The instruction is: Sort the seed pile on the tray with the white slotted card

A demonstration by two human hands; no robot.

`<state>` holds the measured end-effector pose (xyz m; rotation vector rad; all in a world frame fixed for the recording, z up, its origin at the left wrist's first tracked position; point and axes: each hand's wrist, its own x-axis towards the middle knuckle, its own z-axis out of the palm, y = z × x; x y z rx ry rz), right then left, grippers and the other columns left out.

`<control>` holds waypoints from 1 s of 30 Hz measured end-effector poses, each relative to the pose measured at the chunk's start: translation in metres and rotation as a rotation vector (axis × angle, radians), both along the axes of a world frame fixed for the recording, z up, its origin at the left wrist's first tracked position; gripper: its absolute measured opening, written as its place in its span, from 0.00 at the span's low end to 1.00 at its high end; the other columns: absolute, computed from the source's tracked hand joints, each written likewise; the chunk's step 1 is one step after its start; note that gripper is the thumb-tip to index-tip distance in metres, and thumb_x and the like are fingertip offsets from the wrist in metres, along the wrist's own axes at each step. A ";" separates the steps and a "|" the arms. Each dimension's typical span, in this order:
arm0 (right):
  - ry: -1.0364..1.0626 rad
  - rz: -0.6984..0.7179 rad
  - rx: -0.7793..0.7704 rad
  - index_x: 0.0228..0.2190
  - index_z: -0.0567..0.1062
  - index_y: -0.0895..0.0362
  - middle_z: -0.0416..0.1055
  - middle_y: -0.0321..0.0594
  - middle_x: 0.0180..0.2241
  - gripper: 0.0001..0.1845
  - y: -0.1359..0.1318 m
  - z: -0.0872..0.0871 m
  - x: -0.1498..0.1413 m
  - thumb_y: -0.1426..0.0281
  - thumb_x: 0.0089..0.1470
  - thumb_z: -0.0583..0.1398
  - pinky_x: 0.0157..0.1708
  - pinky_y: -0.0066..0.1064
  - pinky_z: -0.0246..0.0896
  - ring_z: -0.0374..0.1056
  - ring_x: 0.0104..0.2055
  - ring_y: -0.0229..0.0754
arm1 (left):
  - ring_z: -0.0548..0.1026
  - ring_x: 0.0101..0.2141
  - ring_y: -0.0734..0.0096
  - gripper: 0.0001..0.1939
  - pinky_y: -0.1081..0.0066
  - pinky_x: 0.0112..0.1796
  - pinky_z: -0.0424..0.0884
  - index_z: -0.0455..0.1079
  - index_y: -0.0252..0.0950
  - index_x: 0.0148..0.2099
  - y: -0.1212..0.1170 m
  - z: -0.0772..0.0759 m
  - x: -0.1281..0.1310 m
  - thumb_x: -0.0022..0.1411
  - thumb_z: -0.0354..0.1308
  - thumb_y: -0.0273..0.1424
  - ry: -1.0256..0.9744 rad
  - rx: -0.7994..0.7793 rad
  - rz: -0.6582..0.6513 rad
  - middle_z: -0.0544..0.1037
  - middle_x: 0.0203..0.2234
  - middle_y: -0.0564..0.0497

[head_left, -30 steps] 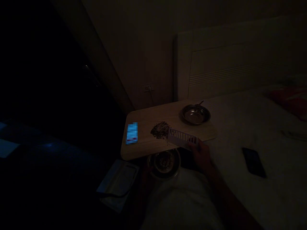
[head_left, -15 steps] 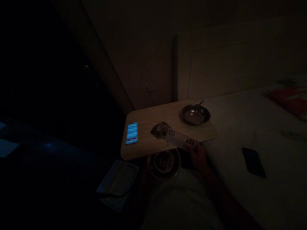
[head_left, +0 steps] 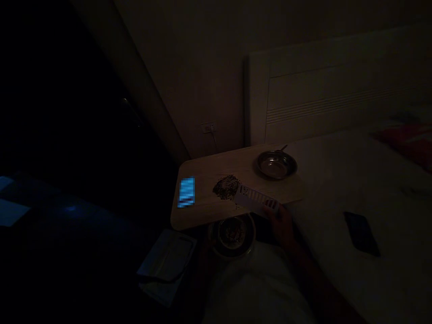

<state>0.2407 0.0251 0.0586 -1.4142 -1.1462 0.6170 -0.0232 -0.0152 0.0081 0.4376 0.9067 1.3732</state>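
My right hand [head_left: 281, 225] is closed around the near right end of a long white slotted plastic piece [head_left: 254, 198]. Its far end touches the right edge of a heap of small dark grains [head_left: 227, 187] on the wooden tabletop [head_left: 202, 211]. A round metal bowl [head_left: 249, 245] with some dark bits in it sits below the table's near edge, over my lap. At the bowl's left rim is my left hand [head_left: 206, 247], very dark, with its fingers seemingly closed on the rim.
A shiny metal dish [head_left: 276, 164] with a spoon handle stands at the table's right. A lit phone [head_left: 186, 192] lies at its left. Another phone [head_left: 362, 234] rests on the bed [head_left: 327, 189]. A pale flat packet [head_left: 167, 265] is low at left. The room is dim.
The whole view has shifted slightly and grown darker. The slotted piece stays at the heap's right edge, and both hands keep about the same places.
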 end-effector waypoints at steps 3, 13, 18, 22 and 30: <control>0.008 0.003 -0.004 0.37 0.80 0.58 0.81 0.42 0.32 0.17 0.002 -0.001 0.000 0.57 0.55 0.63 0.33 0.33 0.69 0.74 0.33 0.47 | 0.64 0.63 0.45 0.29 0.50 0.61 0.60 0.74 0.46 0.57 0.000 -0.001 -0.001 0.50 0.66 0.30 -0.011 -0.009 -0.023 0.77 0.56 0.50; 0.017 0.029 -0.018 0.38 0.79 0.58 0.80 0.42 0.32 0.18 0.007 0.000 -0.005 0.56 0.54 0.63 0.33 0.33 0.68 0.74 0.32 0.46 | 0.64 0.63 0.43 0.29 0.47 0.62 0.57 0.73 0.45 0.58 -0.001 0.000 0.001 0.51 0.66 0.31 -0.015 0.004 -0.032 0.76 0.57 0.48; 0.061 0.031 -0.010 0.36 0.79 0.58 0.80 0.41 0.31 0.17 0.008 -0.002 -0.009 0.57 0.54 0.63 0.32 0.33 0.68 0.73 0.32 0.46 | 0.59 0.66 0.46 0.26 0.49 0.64 0.54 0.74 0.46 0.56 0.000 -0.008 -0.003 0.53 0.65 0.31 0.041 0.048 -0.011 0.74 0.59 0.50; 0.071 0.021 -0.013 0.36 0.79 0.58 0.80 0.41 0.32 0.17 0.008 -0.003 -0.009 0.57 0.53 0.64 0.33 0.33 0.69 0.74 0.33 0.47 | 0.61 0.65 0.44 0.27 0.45 0.63 0.55 0.73 0.46 0.58 -0.001 -0.005 -0.001 0.54 0.64 0.32 -0.013 0.048 -0.062 0.75 0.58 0.49; 0.045 0.075 -0.014 0.37 0.80 0.58 0.81 0.41 0.33 0.17 0.009 0.002 -0.006 0.57 0.54 0.63 0.33 0.33 0.69 0.74 0.33 0.47 | 0.65 0.62 0.46 0.27 0.49 0.62 0.58 0.75 0.45 0.55 0.000 0.001 0.000 0.51 0.65 0.29 -0.058 -0.022 -0.032 0.78 0.55 0.49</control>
